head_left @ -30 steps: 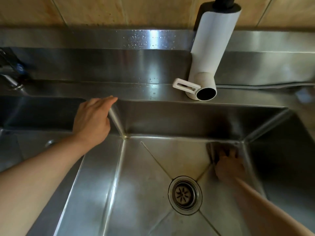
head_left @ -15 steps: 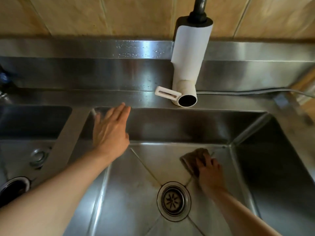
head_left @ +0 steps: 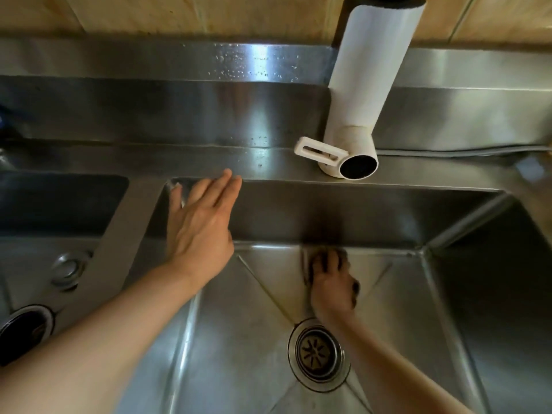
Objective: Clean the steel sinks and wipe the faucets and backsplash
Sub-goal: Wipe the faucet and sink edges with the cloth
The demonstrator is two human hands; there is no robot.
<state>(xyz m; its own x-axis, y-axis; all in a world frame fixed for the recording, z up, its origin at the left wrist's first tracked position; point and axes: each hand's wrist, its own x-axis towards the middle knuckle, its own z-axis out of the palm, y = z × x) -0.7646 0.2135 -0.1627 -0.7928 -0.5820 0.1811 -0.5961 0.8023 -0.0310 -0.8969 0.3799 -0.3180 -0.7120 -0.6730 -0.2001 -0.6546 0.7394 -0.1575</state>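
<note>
Tan wall tiles (head_left: pixel 239 13) above.

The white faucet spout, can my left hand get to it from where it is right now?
Probably yes. The left hand rests open at the basin's back-left corner, and only bare steel ledge lies between it and the white faucet spout. The right hand is down on the basin floor, out of the way.

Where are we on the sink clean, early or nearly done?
Early to midway, at a guess. Done: nothing clearly. In hand: right hand rubs a dark cloth on the right sink floor by the back wall; left hand braces there. Left: droplets on the backsplash, white faucet, left sink.
</note>
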